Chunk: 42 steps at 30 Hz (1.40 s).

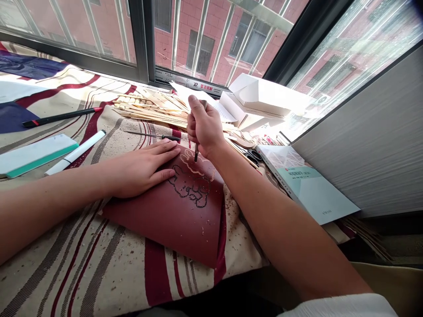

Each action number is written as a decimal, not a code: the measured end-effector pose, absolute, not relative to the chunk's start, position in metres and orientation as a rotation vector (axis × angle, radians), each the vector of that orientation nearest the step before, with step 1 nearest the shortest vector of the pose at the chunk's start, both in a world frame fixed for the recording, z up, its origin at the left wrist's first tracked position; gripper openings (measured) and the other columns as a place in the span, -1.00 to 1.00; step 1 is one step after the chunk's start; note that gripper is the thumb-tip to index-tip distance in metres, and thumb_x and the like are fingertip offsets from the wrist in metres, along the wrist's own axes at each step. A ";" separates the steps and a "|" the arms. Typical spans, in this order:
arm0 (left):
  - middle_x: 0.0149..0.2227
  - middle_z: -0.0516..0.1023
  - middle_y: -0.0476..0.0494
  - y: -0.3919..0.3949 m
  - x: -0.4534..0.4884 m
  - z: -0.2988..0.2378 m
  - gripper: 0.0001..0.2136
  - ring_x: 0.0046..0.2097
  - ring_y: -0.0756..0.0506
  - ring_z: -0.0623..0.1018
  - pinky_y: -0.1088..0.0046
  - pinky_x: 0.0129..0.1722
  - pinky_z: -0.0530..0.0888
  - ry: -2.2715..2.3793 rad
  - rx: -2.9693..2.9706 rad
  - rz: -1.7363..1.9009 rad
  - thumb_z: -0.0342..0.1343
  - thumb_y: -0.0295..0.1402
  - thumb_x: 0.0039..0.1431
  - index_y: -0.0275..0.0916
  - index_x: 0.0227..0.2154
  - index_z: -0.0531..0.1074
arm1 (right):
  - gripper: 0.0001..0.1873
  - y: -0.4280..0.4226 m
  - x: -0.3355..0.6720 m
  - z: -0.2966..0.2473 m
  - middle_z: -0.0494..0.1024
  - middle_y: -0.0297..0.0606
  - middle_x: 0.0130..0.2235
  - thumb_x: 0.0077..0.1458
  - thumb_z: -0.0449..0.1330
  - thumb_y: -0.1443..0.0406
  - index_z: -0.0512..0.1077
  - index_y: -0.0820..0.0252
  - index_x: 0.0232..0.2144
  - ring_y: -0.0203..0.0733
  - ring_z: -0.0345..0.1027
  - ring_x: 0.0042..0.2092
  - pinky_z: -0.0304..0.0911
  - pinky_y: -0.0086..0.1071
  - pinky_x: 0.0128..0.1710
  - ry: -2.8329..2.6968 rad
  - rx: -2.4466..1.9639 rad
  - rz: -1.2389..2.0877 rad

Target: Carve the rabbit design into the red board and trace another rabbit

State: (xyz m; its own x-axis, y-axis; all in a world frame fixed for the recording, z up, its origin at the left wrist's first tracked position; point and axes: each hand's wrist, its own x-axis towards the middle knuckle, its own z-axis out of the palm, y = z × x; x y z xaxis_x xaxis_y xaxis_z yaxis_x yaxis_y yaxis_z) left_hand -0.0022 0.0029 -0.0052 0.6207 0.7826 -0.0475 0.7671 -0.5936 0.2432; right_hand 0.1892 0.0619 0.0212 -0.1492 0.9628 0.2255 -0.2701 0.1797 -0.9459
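Note:
A dark red board (172, 224) lies at an angle on the striped cloth. It bears a cartoon animal drawing (191, 193) in black outline, and beyond that a pale carved outline (187, 164). My left hand (145, 169) rests flat on the board's left side, fingers stretched out and thumb touching the black drawing's edge. My right hand (206, 130) is wrapped in a fist round an upright carving tool (196, 154), thumb on top; its dark tip points down at the pale outline. Whether the tip touches the board I cannot tell. Small crumbs are scattered on the board.
Beyond my left fingertips lies a thin pointed tool with a black handle (171, 138). Wooden strips (155, 105) are piled near the window, beside a white box (257, 94). Black scissors (254, 155) and a book (307, 185) sit right; a white marker (77, 152) and black pen (62, 117) left.

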 end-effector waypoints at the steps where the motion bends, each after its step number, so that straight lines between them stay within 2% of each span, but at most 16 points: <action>1: 0.67 0.00 -0.24 0.003 -0.002 -0.005 -0.15 0.68 -0.34 0.02 -0.04 0.64 0.02 1.269 2.606 0.087 -0.27 0.11 0.49 -0.36 0.62 0.09 | -0.39 0.062 0.190 0.021 0.12 -0.64 -0.60 0.40 0.38 0.05 0.02 0.00 -0.42 -0.43 -0.06 -0.63 -0.09 -0.45 -0.63 -1.278 -0.758 1.322; 9: 0.68 -0.02 -0.23 0.002 0.004 -0.006 -0.19 0.68 -0.34 -0.01 0.04 0.65 -0.02 1.293 2.625 0.027 -0.33 0.08 0.53 -0.33 0.64 0.02 | -0.32 0.054 0.194 0.030 -0.02 -0.65 -0.60 0.41 0.33 -0.06 -0.04 0.00 -0.45 -0.43 -0.28 -0.61 -0.26 -0.44 -0.64 -1.359 -0.721 1.477; 15: 0.68 -0.03 -0.28 -0.002 0.008 0.001 -0.19 0.68 -0.37 0.00 0.02 0.65 -0.03 1.317 2.596 -0.020 -0.33 0.05 0.51 -0.38 0.62 0.08 | -0.40 0.057 0.189 0.029 0.02 -0.65 -0.61 0.37 0.39 -0.01 0.10 0.03 -0.45 -0.47 -0.28 -0.60 -0.24 -0.53 -0.65 -1.645 -0.541 1.632; 20: 0.69 -0.08 -0.25 -0.002 0.008 0.004 -0.19 0.69 -0.32 -0.06 0.06 0.65 -0.06 1.286 2.615 -0.060 -0.33 0.01 0.51 -0.40 0.64 -0.02 | -0.32 0.067 0.201 0.029 -0.11 -0.63 -0.62 0.44 0.26 -0.02 -0.06 0.02 -0.51 -0.45 -0.33 -0.60 -0.26 -0.52 -0.67 -1.492 -0.637 1.657; 23: 0.69 -0.06 -0.23 -0.002 0.008 0.005 -0.19 0.68 -0.35 -0.02 0.07 0.65 -0.04 1.283 2.620 -0.035 -0.31 0.03 0.51 -0.39 0.63 0.03 | -0.35 0.067 0.201 0.030 -0.07 -0.65 -0.64 0.45 0.24 0.03 -0.05 0.04 -0.52 -0.48 -0.33 -0.60 -0.24 -0.57 -0.68 -1.542 -0.621 1.751; 28: 0.68 0.00 -0.24 -0.002 0.006 0.006 -0.21 0.67 -0.37 0.05 0.03 0.64 -0.02 1.281 2.606 -0.050 -0.29 0.04 0.51 -0.36 0.61 0.12 | -0.44 0.066 0.199 0.033 -0.07 -0.61 -0.65 0.54 0.03 0.16 0.00 0.05 -0.55 -0.47 -0.34 -0.62 -0.16 -0.62 -0.70 -1.659 -0.559 1.909; 32: 0.68 -0.02 -0.24 0.001 0.004 0.003 -0.20 0.67 -0.39 0.02 0.05 0.65 -0.02 1.282 2.615 -0.029 -0.26 0.05 0.52 -0.37 0.61 0.10 | -0.43 0.065 0.200 0.033 -0.16 -0.59 -0.63 0.53 0.05 0.14 -0.07 0.01 -0.53 -0.39 -0.40 -0.60 -0.15 -0.58 -0.76 -1.581 -0.589 1.876; 34: 0.65 0.11 -0.28 0.001 0.003 0.003 -0.24 0.63 -0.40 0.16 0.03 0.63 0.06 1.243 2.643 0.023 -0.25 0.03 0.54 -0.37 0.58 0.19 | -0.44 0.061 0.195 0.034 -0.14 -0.60 -0.62 0.51 0.09 0.16 -0.03 0.02 -0.54 -0.40 -0.37 -0.60 -0.15 -0.58 -0.75 -1.669 -0.562 1.906; 36: 0.54 0.36 -0.30 -0.001 0.001 0.004 -0.33 0.51 -0.38 0.40 0.04 0.57 0.22 1.193 2.660 0.091 -0.25 -0.04 0.58 -0.34 0.50 0.34 | -0.46 0.055 0.186 0.035 -0.05 -0.60 -0.62 0.48 0.16 0.24 0.07 0.05 -0.55 -0.44 -0.30 -0.60 -0.15 -0.60 -0.72 -1.865 -0.502 1.974; 38: 0.45 0.50 -0.29 -0.003 0.000 0.007 -0.39 0.42 -0.34 0.50 0.05 0.53 0.31 1.158 2.663 0.140 -0.25 -0.11 0.61 -0.35 0.43 0.42 | -0.48 0.051 0.177 0.036 -0.01 -0.60 -0.65 0.51 0.10 0.32 0.13 0.08 -0.55 -0.46 -0.25 -0.60 -0.16 -0.60 -0.69 -2.004 -0.477 2.000; 42: 0.51 0.41 -0.37 -0.006 -0.002 0.008 -0.41 0.45 -0.38 0.46 0.00 0.54 0.28 1.112 2.698 0.166 -0.20 -0.12 0.62 -0.42 0.43 0.38 | -0.50 0.046 0.170 0.039 -0.13 -0.62 -0.65 0.55 -0.14 0.43 0.07 0.05 -0.51 -0.43 -0.34 -0.58 -0.25 -0.57 -0.66 -1.975 -0.540 1.872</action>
